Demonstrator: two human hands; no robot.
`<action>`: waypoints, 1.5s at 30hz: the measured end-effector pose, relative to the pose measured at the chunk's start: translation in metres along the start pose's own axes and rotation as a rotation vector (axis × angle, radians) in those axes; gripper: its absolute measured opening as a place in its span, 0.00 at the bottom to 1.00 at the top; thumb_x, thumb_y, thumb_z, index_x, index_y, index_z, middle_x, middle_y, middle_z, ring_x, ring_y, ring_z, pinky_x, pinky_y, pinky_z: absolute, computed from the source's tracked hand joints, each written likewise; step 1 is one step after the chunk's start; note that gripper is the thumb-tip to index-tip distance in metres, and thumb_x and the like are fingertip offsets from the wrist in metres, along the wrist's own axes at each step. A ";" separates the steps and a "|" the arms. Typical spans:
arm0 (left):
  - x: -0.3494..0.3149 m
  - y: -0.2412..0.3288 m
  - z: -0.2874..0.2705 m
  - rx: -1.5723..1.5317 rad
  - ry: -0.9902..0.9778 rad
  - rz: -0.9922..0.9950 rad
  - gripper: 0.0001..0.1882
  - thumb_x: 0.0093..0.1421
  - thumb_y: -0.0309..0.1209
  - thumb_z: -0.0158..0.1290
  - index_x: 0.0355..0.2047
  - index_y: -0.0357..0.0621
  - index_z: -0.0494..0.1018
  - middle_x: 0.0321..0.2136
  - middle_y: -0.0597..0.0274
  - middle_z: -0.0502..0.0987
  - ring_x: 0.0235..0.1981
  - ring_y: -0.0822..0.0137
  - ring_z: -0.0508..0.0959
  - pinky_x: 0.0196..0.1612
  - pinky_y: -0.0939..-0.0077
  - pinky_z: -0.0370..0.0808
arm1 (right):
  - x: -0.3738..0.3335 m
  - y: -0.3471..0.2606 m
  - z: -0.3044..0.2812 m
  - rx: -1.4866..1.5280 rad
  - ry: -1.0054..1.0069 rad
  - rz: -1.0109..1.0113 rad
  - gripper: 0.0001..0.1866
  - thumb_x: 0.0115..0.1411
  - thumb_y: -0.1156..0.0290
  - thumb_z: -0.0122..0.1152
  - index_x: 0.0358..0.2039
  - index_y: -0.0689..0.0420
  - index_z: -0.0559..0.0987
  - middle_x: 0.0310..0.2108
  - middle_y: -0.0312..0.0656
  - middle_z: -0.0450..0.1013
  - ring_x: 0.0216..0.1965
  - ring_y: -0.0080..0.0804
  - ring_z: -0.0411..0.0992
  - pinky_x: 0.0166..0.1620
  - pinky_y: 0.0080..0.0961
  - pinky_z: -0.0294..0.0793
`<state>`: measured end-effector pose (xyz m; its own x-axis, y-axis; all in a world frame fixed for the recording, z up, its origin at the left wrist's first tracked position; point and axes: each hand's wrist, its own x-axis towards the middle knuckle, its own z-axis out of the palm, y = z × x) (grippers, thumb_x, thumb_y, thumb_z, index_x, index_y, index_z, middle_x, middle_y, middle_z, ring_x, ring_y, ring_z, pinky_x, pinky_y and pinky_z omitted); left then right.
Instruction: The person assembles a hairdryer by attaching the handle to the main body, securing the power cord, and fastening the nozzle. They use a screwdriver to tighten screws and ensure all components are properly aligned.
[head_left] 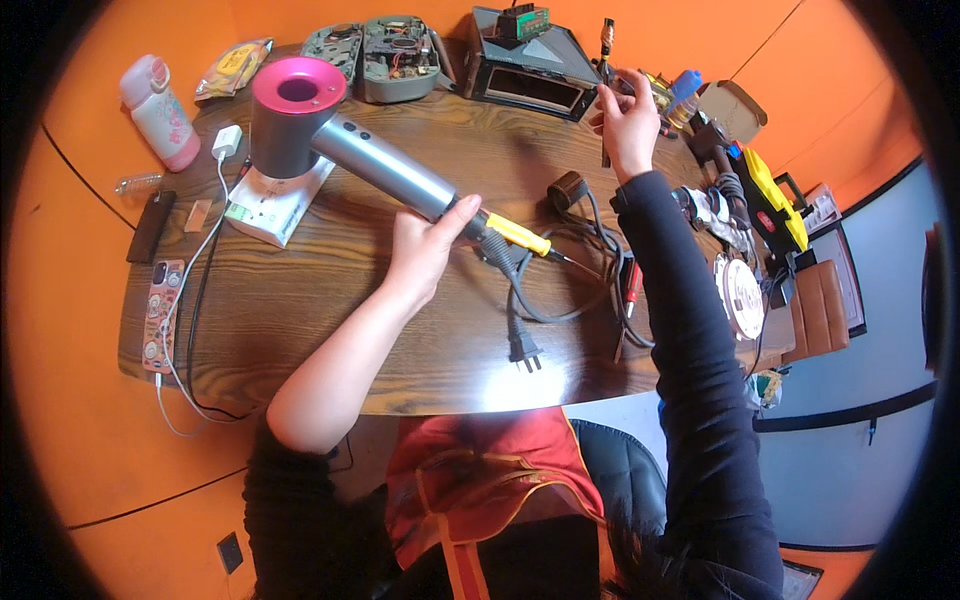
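Note:
My left hand (425,240) is closed around the lower handle of a grey hair dryer (385,165). The dryer's round head, with a pink ring, is at the upper left above a white box. A yellow-handled screwdriver (518,235) extends right from beside my left fingers; whether they hold it too is unclear. From the handle's end, the dark power cord (515,300) loops over the table to a two-pin plug (525,348). At the back right, my right hand (630,125) is raised with bent fingers closed on a slim dark tool (607,40) with an orange band, standing upright.
A wooden table (420,340) carries a bottle (160,115), a phone (162,315) with a white cable, and an open case of parts (400,60). A black device (530,65) stands behind. Right lie a red-handled tool (632,282), a white reel (740,297) and a yellow-black case (772,200).

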<state>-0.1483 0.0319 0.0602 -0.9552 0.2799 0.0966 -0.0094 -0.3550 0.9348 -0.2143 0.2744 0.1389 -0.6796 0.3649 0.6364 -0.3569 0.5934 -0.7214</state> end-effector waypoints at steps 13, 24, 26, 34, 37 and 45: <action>0.002 -0.002 -0.003 -0.018 -0.091 0.034 0.11 0.56 0.35 0.53 0.31 0.41 0.67 0.29 0.54 0.76 0.31 0.68 0.77 0.34 0.76 0.75 | -0.113 -0.046 -0.015 1.240 -0.289 0.573 0.18 0.61 0.74 0.45 0.51 0.65 0.63 0.45 0.49 0.69 0.49 0.30 0.68 0.52 0.22 0.68; -0.005 -0.005 0.004 -0.076 -0.121 -0.042 0.09 0.56 0.31 0.51 0.32 0.40 0.65 0.30 0.52 0.75 0.31 0.66 0.77 0.35 0.72 0.75 | -0.137 -0.072 -0.014 0.631 -0.280 0.081 0.29 0.54 0.84 0.51 0.55 0.59 0.52 0.35 0.46 0.71 0.39 0.31 0.72 0.42 0.25 0.72; -0.005 -0.004 0.005 -0.108 -0.110 -0.064 0.08 0.57 0.31 0.51 0.32 0.41 0.65 0.30 0.53 0.75 0.32 0.66 0.77 0.35 0.71 0.76 | -0.137 -0.075 -0.014 0.610 -0.231 0.080 0.46 0.51 0.86 0.55 0.60 0.51 0.36 0.36 0.48 0.71 0.35 0.32 0.73 0.38 0.24 0.74; -0.006 -0.006 0.005 -0.082 -0.099 -0.115 0.08 0.57 0.32 0.49 0.33 0.41 0.65 0.30 0.55 0.75 0.33 0.67 0.76 0.36 0.71 0.76 | -0.135 -0.080 -0.017 0.469 -0.159 -0.065 0.56 0.47 0.89 0.56 0.61 0.42 0.28 0.44 0.52 0.66 0.30 0.33 0.73 0.31 0.24 0.77; -0.007 -0.008 0.004 -0.034 -0.153 -0.068 0.09 0.57 0.31 0.50 0.33 0.40 0.65 0.31 0.55 0.75 0.33 0.67 0.76 0.36 0.71 0.75 | -0.136 -0.078 -0.014 0.444 -0.171 -0.203 0.54 0.47 0.89 0.56 0.60 0.42 0.30 0.38 0.53 0.69 0.30 0.36 0.74 0.35 0.30 0.77; -0.011 -0.005 0.008 -0.056 -0.161 -0.051 0.09 0.56 0.31 0.50 0.34 0.38 0.65 0.31 0.55 0.74 0.34 0.66 0.75 0.38 0.68 0.73 | -0.138 -0.073 -0.013 0.540 -0.156 -0.250 0.48 0.51 0.88 0.52 0.59 0.37 0.35 0.32 0.55 0.71 0.30 0.42 0.74 0.35 0.37 0.77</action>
<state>-0.1355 0.0379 0.0568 -0.8932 0.4367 0.1073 -0.0774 -0.3843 0.9199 -0.0860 0.1904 0.1075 -0.6047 0.1276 0.7862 -0.7641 0.1855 -0.6178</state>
